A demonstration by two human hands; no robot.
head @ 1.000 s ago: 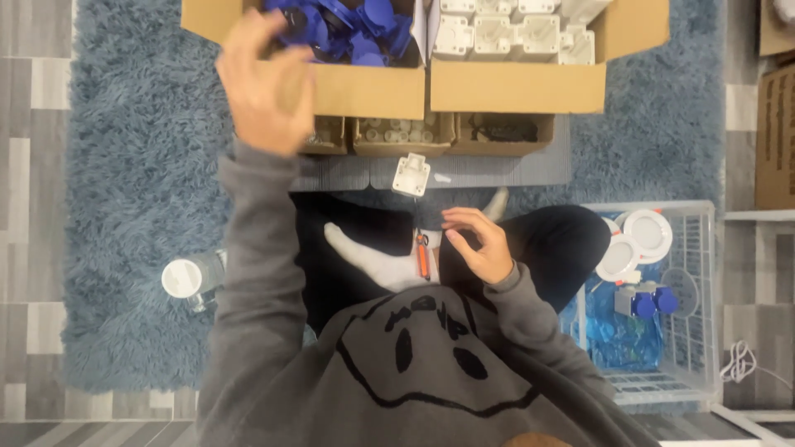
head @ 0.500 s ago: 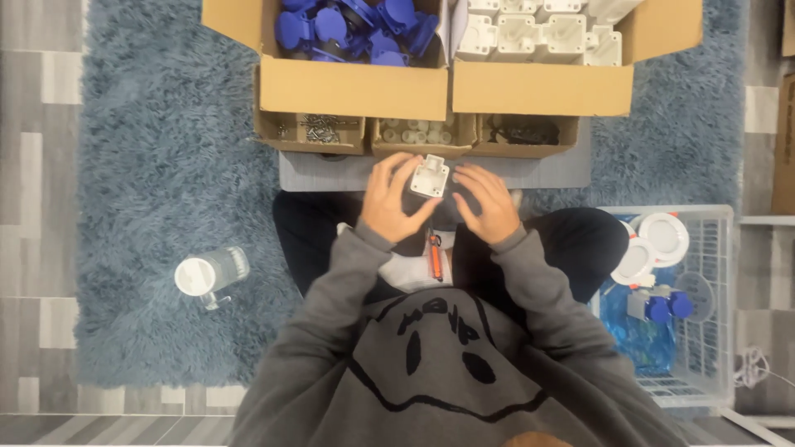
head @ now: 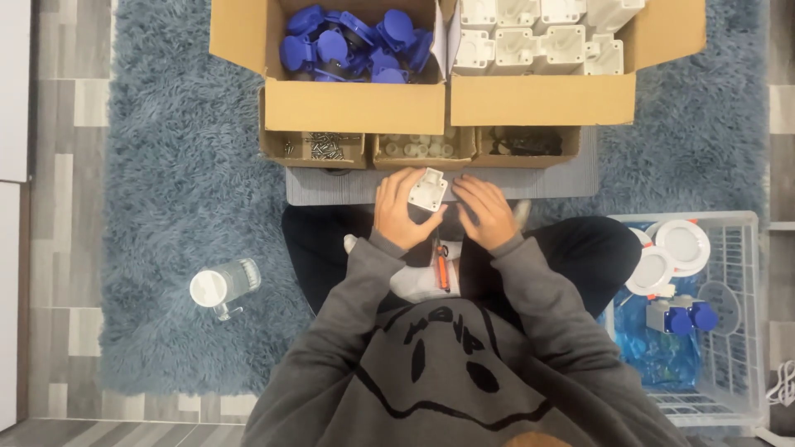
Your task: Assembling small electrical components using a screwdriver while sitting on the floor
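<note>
The top edge of the frame cuts off the box of blue parts and the box of white parts. The contents of the three small trays are too small to tell. The left hand covers part of the white part; whatever lies under the right hand is hidden. The orange tool is half hidden in the lap. The right edge crops the basket.

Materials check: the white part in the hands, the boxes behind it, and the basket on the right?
White square part, held in the left hand with the right hand beside it: likely moulded plastic, smooth matte, crisp edges. Large boxes: corrugated cardboard, plain brown, folded flaps. Basket: seems white plastic, slotted grid walls, though coated wire can't be ruled out.
</note>
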